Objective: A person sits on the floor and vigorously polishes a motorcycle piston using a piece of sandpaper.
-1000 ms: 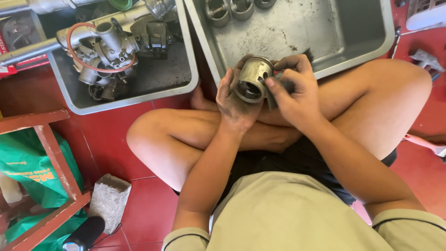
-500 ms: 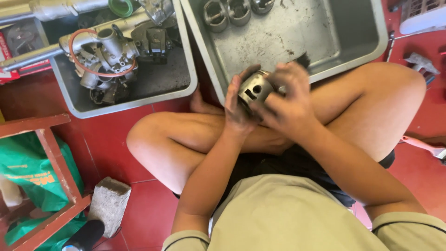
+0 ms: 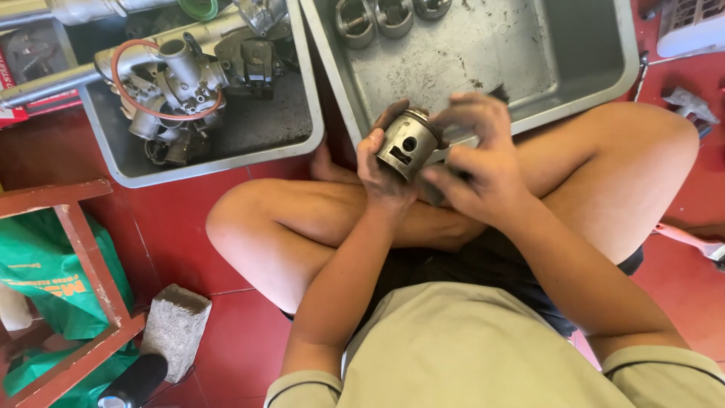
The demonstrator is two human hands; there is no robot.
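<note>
I sit cross-legged on a red tiled floor. My left hand (image 3: 377, 170) grips a grey metal piston (image 3: 408, 141) from below, its side with the pin hole turned toward me. My right hand (image 3: 476, 162) is curled against the piston's right side, and something dark shows under its fingers; I cannot tell what it is. Both hands hover over my knees, just in front of the near rim of a grey metal tray (image 3: 529, 53).
Three more pistons (image 3: 381, 17) lie at the far edge of that tray. A second tray (image 3: 249, 128) to the left holds a carburettor (image 3: 177, 83) with an orange hose. A wooden stool frame (image 3: 83, 249), green bag (image 3: 45, 279) and stone block (image 3: 175, 329) sit at lower left.
The piston has been turned in my hands: its open end faced me before, and its side with the pin hole does now. Both hands stayed above my knees.
</note>
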